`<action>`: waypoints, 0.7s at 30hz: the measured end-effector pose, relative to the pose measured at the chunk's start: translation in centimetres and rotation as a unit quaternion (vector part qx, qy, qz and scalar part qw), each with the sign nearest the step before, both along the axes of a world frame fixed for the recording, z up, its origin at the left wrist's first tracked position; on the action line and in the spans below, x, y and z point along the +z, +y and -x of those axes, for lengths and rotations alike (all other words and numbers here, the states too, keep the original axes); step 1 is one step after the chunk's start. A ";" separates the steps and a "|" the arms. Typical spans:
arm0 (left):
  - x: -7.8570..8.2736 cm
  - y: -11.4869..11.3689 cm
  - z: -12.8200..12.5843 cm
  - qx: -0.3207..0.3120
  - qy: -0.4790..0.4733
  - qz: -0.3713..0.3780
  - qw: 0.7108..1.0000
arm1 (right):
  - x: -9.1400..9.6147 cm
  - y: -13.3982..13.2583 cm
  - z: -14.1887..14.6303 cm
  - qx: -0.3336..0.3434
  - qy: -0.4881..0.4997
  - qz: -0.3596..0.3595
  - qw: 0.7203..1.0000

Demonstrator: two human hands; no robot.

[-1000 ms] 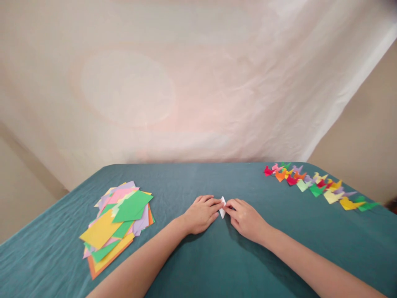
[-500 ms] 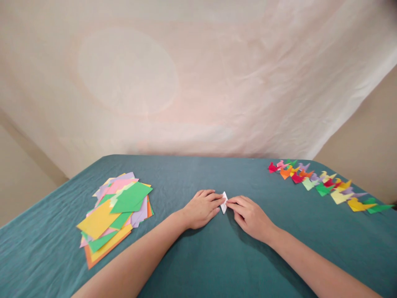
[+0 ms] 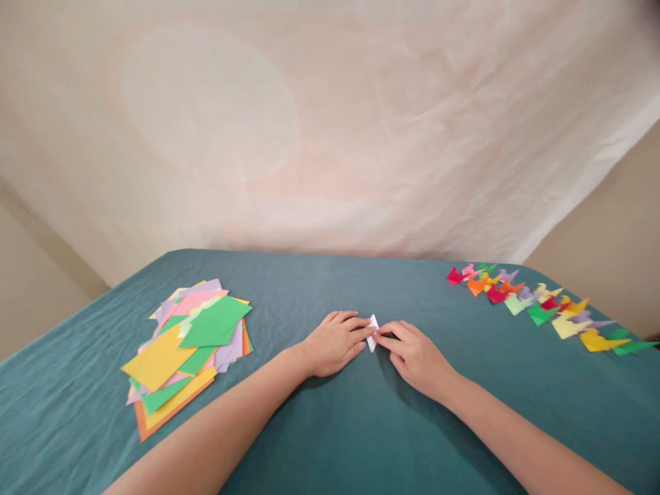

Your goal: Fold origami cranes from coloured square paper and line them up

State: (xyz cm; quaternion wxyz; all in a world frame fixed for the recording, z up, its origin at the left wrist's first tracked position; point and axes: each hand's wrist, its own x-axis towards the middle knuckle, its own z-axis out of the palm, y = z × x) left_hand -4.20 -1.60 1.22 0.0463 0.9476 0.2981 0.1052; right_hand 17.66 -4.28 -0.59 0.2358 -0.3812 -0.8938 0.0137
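Near the middle of the table (image 3: 320,440), on its teal cloth, a small folded white paper (image 3: 372,333) is lying between the two hands. The left hand (image 3: 337,342) is resting palm down with fingers stretched flat and unclenched, the tips pressing on the paper's left edge. The right hand (image 3: 419,357) is sitting on the other side with fingers drawn together, the tips nipping the right edge. Whether its thumb is getting underneath is hidden. The hands are almost meeting over the piece, with only the narrow white shape showing between them.

Handling, as a judgement: the piece is looking very light and thin, stiffened a little by its layers, and pointed at both ends. It is probably sliding easily on the cloth, springing open when let go, and creasing wrongly or tearing under hard pressure. The best hold is looking like fingertips along the long folded edges, one hand pinning and the other pinching, leaving the points alone.

Well apart to the left, a loose pile of coloured sheets (image 3: 188,344) is fanning out. Well apart to the right, a row of folded coloured figures (image 3: 546,306) is running along the far corner. A pale cloth backdrop (image 3: 330,137) is hanging behind.
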 end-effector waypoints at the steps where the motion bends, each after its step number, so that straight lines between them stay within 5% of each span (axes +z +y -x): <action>1: 0.0 0.0 0.0 0.000 0.000 0.000 1.000 | 0.0 0.0 0.0 -0.002 -0.003 -0.001 1.000; 21: -0.1 0.0 0.0 0.002 -0.001 0.003 1.000 | 0.1 0.2 0.2 0.022 0.017 -0.022 0.999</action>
